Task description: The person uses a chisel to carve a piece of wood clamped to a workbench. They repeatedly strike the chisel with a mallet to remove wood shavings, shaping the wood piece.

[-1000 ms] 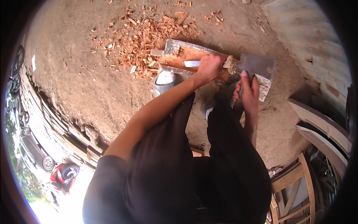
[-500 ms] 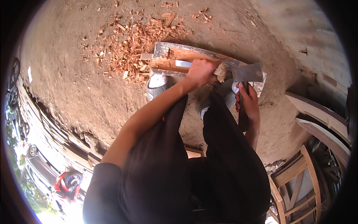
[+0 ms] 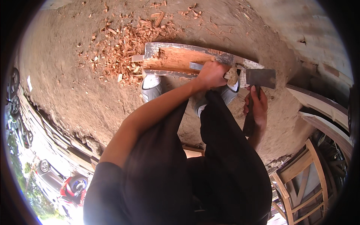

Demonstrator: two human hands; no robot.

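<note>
My left hand (image 3: 213, 75) is closed around a chisel with a frayed wooden handle top (image 3: 232, 78); its metal blade (image 3: 195, 66) rests over a curved wooden piece (image 3: 168, 57) with a gouged reddish face and worn, grey-painted edges. My right hand (image 3: 258, 103) grips the dark handle of a hammer-like tool with a broad, flat rectangular metal head (image 3: 260, 78), held right of the chisel's top with a small gap. My feet in grey shoes (image 3: 151, 93) sit beside and beneath the piece; part of the right one is hidden.
Wood shavings (image 3: 123, 52) cover the dirt floor on the upper left. A pale wall (image 3: 300, 26) rises at upper right, with boards (image 3: 322, 105) and a wooden frame (image 3: 302, 172) along the right. Planks, a red motorcycle (image 3: 73, 187) and other vehicles stand to the left.
The view has shifted. In the last half second my left hand and chisel moved right along the wood; the tool in my right hand also moved right, its head now apart from the chisel's top.
</note>
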